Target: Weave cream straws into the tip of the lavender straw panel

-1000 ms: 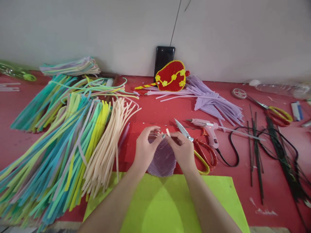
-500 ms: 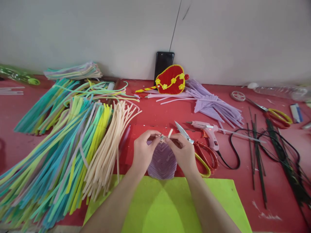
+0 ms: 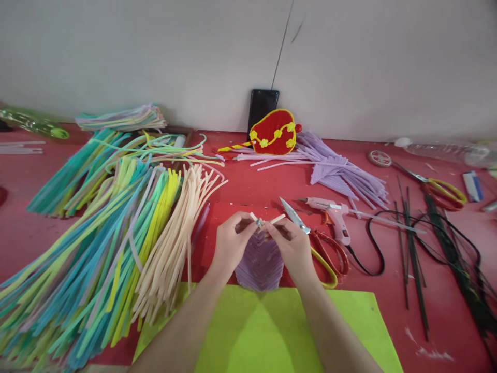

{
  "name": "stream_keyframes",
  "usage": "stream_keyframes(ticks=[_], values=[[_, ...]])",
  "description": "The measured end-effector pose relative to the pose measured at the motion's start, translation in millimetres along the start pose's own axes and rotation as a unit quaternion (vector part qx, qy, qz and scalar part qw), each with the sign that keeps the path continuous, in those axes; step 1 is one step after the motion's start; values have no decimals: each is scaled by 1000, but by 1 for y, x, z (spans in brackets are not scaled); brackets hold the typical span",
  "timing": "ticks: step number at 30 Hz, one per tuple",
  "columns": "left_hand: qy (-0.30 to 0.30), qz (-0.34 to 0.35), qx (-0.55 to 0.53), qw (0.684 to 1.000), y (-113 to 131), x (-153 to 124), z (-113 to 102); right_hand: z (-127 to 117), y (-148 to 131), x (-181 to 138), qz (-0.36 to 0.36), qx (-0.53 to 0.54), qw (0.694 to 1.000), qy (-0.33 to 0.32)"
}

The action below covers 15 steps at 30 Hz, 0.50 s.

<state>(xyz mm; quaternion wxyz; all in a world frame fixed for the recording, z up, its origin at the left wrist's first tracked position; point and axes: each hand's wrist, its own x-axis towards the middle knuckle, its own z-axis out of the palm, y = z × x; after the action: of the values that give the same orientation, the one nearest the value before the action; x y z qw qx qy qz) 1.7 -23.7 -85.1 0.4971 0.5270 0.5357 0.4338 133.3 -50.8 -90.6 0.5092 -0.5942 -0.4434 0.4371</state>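
The lilac woven leaf-shaped panel of flat plastic strips (image 3: 259,264) lies on the red bench (image 3: 248,184), its lower end just over the edge of a lime-green sheet (image 3: 272,331), between the person's two hands. At its upper tip sits a short cream plastic strip (image 3: 278,219). The left hand (image 3: 231,246) and the right hand (image 3: 295,248) each pinch this strip there, thumb against forefinger. Each grip is closed tight on it, and the other fingers are curled over the panel's edges.

The panel looks very light and springy. It is probably stiff enough along the strips to keep its shape, yet it would likely splay or unravel if pulled at a loose end. The plastic looks smooth, so probably slippery. The woven body or its side edges seem the safer hold. The tip, where the weave closes, seems to need a firm pinch.

Red-and-yellow-handled scissors (image 3: 324,251) lie just beside the right hand, and a pink glue gun (image 3: 334,216) lies beyond them.
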Motion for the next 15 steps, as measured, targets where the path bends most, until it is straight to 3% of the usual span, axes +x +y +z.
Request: stream_keyframes(ticks=[6,15], values=[[0,-40,-87,995,-4,3,0,-1,5,1,11,55,998,0],[-42,-24,-47,998,-1,0,0,1,3,1,2,33,999,9]])
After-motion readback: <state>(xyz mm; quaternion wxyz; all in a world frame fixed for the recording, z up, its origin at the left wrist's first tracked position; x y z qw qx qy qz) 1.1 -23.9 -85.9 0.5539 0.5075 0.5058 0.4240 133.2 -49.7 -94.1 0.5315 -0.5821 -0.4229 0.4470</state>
